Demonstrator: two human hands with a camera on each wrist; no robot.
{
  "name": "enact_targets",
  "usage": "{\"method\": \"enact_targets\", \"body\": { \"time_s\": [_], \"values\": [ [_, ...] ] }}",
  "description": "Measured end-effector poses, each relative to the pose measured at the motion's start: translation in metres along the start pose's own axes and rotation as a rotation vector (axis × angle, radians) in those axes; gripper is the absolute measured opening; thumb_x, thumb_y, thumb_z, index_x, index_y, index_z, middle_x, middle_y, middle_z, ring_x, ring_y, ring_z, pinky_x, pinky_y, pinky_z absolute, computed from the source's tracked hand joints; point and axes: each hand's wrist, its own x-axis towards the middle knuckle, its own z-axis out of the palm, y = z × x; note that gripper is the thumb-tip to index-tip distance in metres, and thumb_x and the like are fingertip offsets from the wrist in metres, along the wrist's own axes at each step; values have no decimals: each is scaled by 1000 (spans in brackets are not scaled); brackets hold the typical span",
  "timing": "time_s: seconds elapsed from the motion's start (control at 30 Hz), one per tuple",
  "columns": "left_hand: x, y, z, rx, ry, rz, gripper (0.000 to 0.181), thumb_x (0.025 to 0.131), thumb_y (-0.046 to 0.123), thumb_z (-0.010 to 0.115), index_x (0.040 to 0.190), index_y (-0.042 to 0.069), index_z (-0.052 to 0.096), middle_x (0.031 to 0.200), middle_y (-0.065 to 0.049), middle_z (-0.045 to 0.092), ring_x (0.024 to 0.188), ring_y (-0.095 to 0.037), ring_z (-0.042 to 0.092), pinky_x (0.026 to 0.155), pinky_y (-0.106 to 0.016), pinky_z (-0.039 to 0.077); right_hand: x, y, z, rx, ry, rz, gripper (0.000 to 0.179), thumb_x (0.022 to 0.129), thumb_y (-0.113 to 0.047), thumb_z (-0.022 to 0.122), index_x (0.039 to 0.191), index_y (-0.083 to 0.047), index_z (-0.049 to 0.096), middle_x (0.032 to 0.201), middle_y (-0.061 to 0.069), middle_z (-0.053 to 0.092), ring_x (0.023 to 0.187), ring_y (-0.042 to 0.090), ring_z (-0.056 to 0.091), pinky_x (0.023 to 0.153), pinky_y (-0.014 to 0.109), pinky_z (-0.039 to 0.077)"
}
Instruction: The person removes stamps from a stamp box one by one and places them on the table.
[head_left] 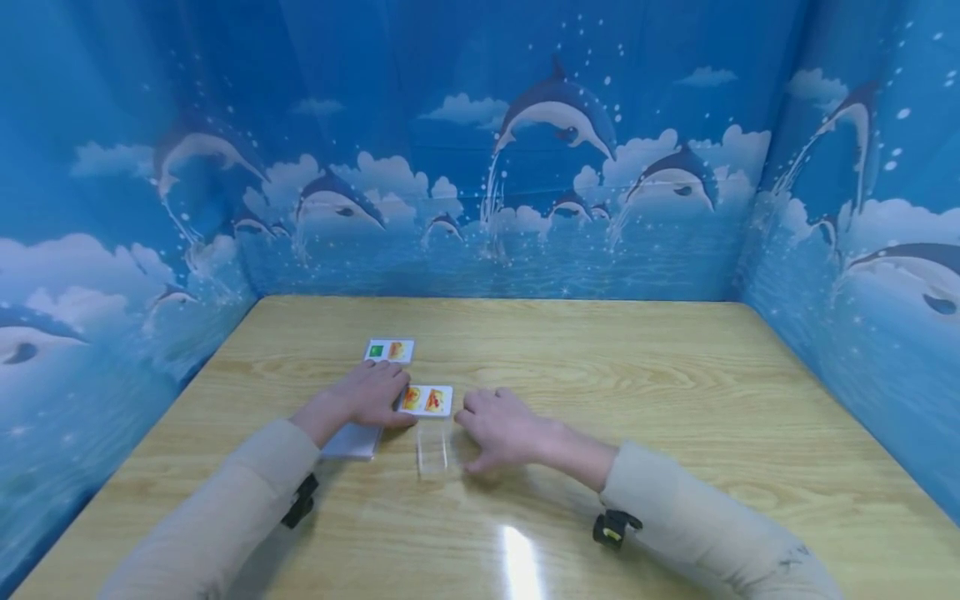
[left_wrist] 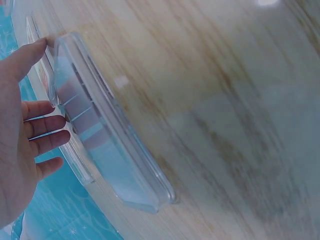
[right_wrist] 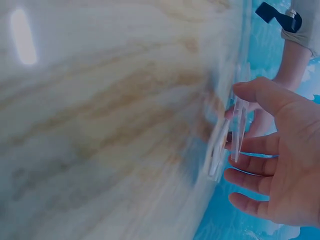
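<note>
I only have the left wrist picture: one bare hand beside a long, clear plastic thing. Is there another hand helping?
Observer: Yes, in the head view the person's right hand is on the table too, across from the left hand.
Visitor: Neat! Is anything with printing on it lying between those hands?
Observer: A white rectangular card with two red-and-yellow pictures, its printed face upward.
Visitor: Is that the only card?
Observer: No, farther from the person lies another white rectangular card, with a green square and an orange picture side by side.
</note>
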Motion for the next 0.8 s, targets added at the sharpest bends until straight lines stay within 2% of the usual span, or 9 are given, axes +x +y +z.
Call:
{"method": "enact_targets", "body": {
  "time_s": [0.2, 0.33, 0.6, 0.8],
  "values": [
    [1, -1, -1, -6, -15, -8, 68, 81, 61, 54, 117, 3, 54, 111, -11, 54, 106, -28, 50, 98, -52, 35, 0, -6, 7, 7, -3, -10, 60, 74, -53, 67, 115, -11, 58, 103, 1, 54, 92, 15, 49, 82, 34, 43],
    [1, -1, -1, -13, -22, -16, 69, 81, 62, 54, 119, 4, 54, 114, -12, 54, 109, -29, 50, 99, -52, 34, 1, -8, 12, -12, -6, -27, 61, 74, -58, 66, 114, -12, 59, 99, -1, 53, 89, 13, 48, 78, 31, 43],
    [0, 1, -3, -10, -27, -18, 69, 82, 61, 53, 121, 4, 53, 115, -12, 54, 109, -28, 50, 99, -51, 34, 1, -9, 13, -17, -30, -24, 62, 76, -60, 63, 116, -13, 58, 103, 0, 53, 91, 12, 47, 79, 30, 43],
    [0, 1, -3, -11, -32, -20, 69, 82, 62, 53, 120, 4, 53, 114, -11, 54, 108, -27, 50, 98, -51, 35, 1, -10, 10, -18, -49, -33, 63, 75, -62, 63, 114, -12, 59, 100, -1, 52, 88, 12, 46, 73, 27, 41]
  ]
}}
